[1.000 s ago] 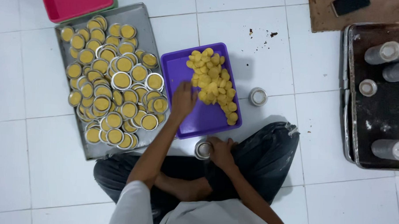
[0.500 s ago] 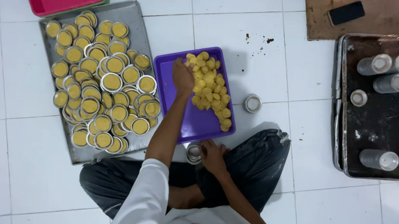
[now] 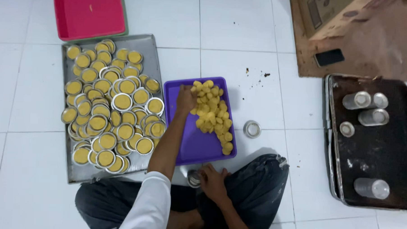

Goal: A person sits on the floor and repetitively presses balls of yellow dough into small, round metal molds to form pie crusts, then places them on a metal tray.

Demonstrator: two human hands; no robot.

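Person is sitting cross-legged on white tiled floor (image 3: pixel 242 34). Left hand (image 3: pixel 186 99) is reaching forward, fingers curled down onto the near edge of the pile of yellow dough balls (image 3: pixel 212 115) lying in the purple tray (image 3: pixel 193 141); whether it has closed on a ball, cannot tell. Right hand (image 3: pixel 214 181) is resting close to the lap, fingers half-curled against one small metal tin (image 3: pixel 193 178), apparently steadying it; firm grip not visible.

Left of the reaching hand: grey baking sheet (image 3: pixel 145 47) crowded with filled tins (image 3: pixel 109 106), overlapping, too many to count. Just right of the purple tray: one empty tin (image 3: pixel 252 129) alone on the floor. Far right: dark tray (image 3: pixel 382 148) carrying five tins or tin stacks. Beyond the left hand: one red tray (image 3: pixel 87 11).
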